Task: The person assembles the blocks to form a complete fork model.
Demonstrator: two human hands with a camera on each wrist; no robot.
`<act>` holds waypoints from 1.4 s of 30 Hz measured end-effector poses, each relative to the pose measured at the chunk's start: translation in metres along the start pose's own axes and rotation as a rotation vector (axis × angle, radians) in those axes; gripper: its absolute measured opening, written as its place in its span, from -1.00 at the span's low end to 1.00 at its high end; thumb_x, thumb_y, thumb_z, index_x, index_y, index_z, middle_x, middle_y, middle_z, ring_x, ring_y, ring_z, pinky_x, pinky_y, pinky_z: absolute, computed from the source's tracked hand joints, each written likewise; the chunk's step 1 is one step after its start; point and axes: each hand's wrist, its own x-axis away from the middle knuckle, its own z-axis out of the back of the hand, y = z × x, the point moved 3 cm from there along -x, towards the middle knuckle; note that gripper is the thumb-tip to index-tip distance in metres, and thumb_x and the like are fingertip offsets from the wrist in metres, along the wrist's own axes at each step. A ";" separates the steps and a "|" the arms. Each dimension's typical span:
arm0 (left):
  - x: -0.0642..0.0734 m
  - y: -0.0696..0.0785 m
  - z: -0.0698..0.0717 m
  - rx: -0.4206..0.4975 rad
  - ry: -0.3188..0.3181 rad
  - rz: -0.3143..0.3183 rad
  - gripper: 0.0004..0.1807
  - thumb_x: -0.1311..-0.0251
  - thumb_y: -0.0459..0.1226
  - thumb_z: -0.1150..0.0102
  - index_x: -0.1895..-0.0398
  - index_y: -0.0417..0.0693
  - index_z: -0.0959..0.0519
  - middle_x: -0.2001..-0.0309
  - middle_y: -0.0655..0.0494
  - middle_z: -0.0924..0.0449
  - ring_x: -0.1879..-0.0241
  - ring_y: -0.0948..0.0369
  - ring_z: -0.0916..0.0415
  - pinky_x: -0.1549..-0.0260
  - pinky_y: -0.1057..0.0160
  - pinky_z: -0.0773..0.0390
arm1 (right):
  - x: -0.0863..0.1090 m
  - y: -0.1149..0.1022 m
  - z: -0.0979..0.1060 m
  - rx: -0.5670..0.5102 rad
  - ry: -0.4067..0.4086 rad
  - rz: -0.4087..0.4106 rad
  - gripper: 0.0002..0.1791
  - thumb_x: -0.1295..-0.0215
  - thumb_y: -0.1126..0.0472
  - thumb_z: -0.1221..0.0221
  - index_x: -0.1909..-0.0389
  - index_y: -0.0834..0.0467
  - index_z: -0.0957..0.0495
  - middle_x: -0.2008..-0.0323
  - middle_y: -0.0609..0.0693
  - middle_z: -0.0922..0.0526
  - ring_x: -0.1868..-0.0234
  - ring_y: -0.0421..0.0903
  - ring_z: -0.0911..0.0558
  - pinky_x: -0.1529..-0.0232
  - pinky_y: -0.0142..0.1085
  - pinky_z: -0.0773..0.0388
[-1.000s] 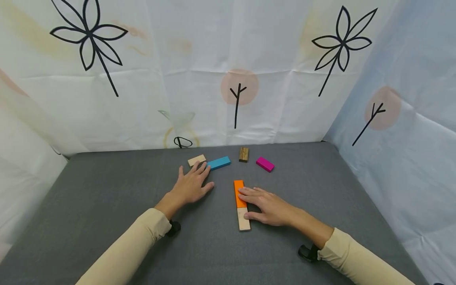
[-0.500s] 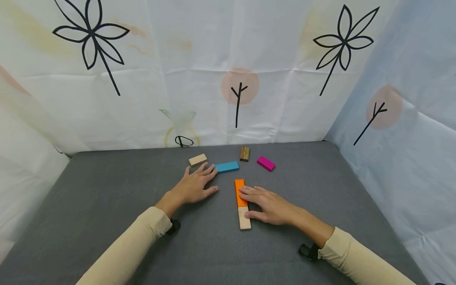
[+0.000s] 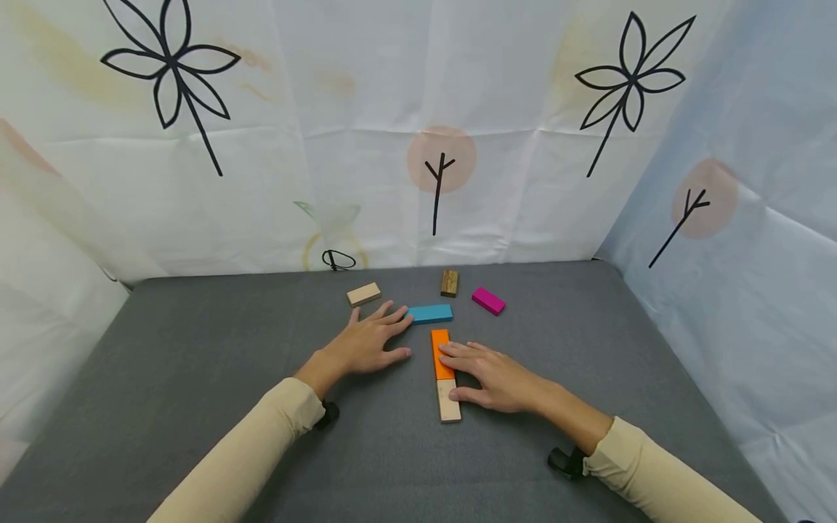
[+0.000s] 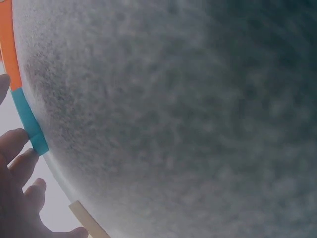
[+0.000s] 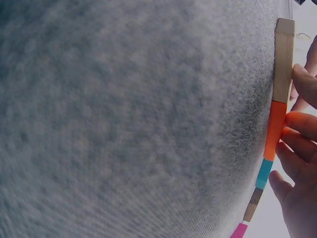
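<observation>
My left hand is spread with straight fingers, its fingertips at the left end of a blue wooden block. In the left wrist view the fingers touch that blue block. An orange block and a plain wood block lie end to end in a line pointing away from me. Across them rests my right hand, fingers extended on the orange block and thumb on the plain one. The blue block lies crosswise just beyond the orange block's far end.
Behind the left hand lies another plain wood block. A brown block and a magenta block lie farther back on the grey table. White printed fabric stands along the table's far edge.
The left hand has slid the blue block rightward and a little nearer, away from the far plain block and toward the orange one. The right hand stays put.
</observation>
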 end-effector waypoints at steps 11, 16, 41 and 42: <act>-0.004 0.007 -0.004 -0.005 -0.046 -0.015 -0.23 -0.39 0.20 0.01 -0.57 0.14 -0.14 -0.57 0.12 0.00 -0.56 0.01 0.18 -0.30 -0.46 0.09 | 0.000 0.000 0.001 0.000 -0.001 -0.002 -0.31 -0.44 -0.11 -0.13 -0.42 0.24 -0.35 -0.47 0.10 -0.27 -0.49 0.04 -0.22 -0.44 0.08 -0.08; -0.004 0.010 -0.005 0.015 -0.044 -0.039 -0.24 -0.39 0.19 -0.01 -0.56 0.13 -0.17 -0.56 0.12 -0.03 -0.56 0.02 0.16 -0.30 -0.45 0.10 | 0.000 0.000 0.001 -0.002 0.005 -0.001 -0.30 -0.44 -0.12 -0.14 -0.42 0.24 -0.34 -0.47 0.10 -0.26 -0.49 0.03 -0.22 -0.43 0.08 -0.09; -0.004 0.012 -0.002 0.065 -0.046 -0.047 -0.27 -0.41 0.18 0.01 -0.54 0.11 -0.21 -0.55 0.13 -0.08 -0.56 0.03 0.13 -0.30 -0.46 0.14 | 0.000 0.002 -0.001 -0.009 -0.004 -0.033 -0.29 -0.42 -0.11 -0.16 -0.44 0.20 -0.33 -0.49 0.04 -0.24 -0.51 -0.02 -0.19 -0.45 0.03 -0.07; -0.004 0.012 -0.002 0.066 -0.047 -0.048 -0.27 -0.41 0.18 0.01 -0.54 0.11 -0.21 -0.55 0.13 -0.08 -0.56 0.03 0.13 -0.30 -0.46 0.14 | 0.000 0.002 -0.001 -0.009 -0.005 -0.033 -0.29 -0.42 -0.11 -0.16 -0.44 0.20 -0.33 -0.49 0.04 -0.24 -0.51 -0.02 -0.19 -0.45 0.03 -0.07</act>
